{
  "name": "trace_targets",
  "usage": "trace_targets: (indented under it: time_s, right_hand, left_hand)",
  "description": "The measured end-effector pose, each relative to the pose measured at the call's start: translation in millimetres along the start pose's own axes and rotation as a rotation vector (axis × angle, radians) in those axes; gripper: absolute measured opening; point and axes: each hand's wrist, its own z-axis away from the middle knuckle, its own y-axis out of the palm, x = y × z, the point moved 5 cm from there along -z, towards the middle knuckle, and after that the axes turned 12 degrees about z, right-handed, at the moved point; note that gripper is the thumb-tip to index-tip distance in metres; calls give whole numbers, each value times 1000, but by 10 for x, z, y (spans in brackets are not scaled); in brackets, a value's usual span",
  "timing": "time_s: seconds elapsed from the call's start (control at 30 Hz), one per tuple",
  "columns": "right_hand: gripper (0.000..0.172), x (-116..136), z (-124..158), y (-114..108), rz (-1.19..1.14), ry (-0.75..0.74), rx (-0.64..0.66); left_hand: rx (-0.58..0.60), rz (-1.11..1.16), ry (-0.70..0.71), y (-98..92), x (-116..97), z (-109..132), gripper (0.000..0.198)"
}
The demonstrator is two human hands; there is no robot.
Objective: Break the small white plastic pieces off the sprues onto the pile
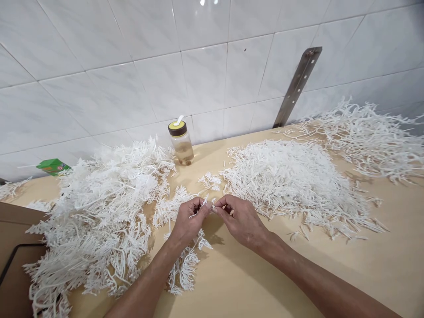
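Note:
My left hand [189, 223] is closed in a pinch on a small white branched piece [204, 200], whose thin twigs stick out by the thumb and fingers. Thumb and forefinger of my right hand [243, 219] pinch the tip of the same piece, and the two hands almost touch above the table [251, 274]. Left of them lies a tall heap of white branched pieces [106, 207]. A wide pile of short loose white bits [288, 176] spreads to the right. Below my left wrist rests a small cluster of branched pieces [187, 269], partly hidden by the forearm.
A clear bottle [183, 148] with a yellow-and-dark lid stands near the wall, holding some liquid. Long bare white stems [371, 137] are heaped at the far right. A green carton [53, 166] with a straw and a cardboard box [20, 247] sit left. A metal bracket [298, 86] leans against the tiles.

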Motion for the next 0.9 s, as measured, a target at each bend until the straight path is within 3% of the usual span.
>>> trace_targets:
  time_s: [0.17,0.3,0.4,0.5,0.6,0.77,0.9]
  right_hand:
    - [18,135,67,11,75,-164,-23]
    - [17,213,108,41,45,-220,91]
    - [13,82,49,-52,121,-117,89]
    - [8,-107,-41,-234,258,-3,-26]
    - [5,-151,-77,-331,289,3,-111]
    - [26,-19,-31,-109,1,74,71]
    - [18,44,-11,57,-178,148,171]
  left_hand:
    - [-52,-115,85,-34,4,-21,41]
    - [-166,-48,72,-141,-4,-54,41]
    - [-144,65,2,-160,15,-65,39]
    - [-121,138,-52,-161,37,-66,40]
    - [-108,158,-78,-153,46,-69,40]
    - [-10,157,-82,-63,14,-63,41]
    - [14,137,-63,-27,16,-58,38]
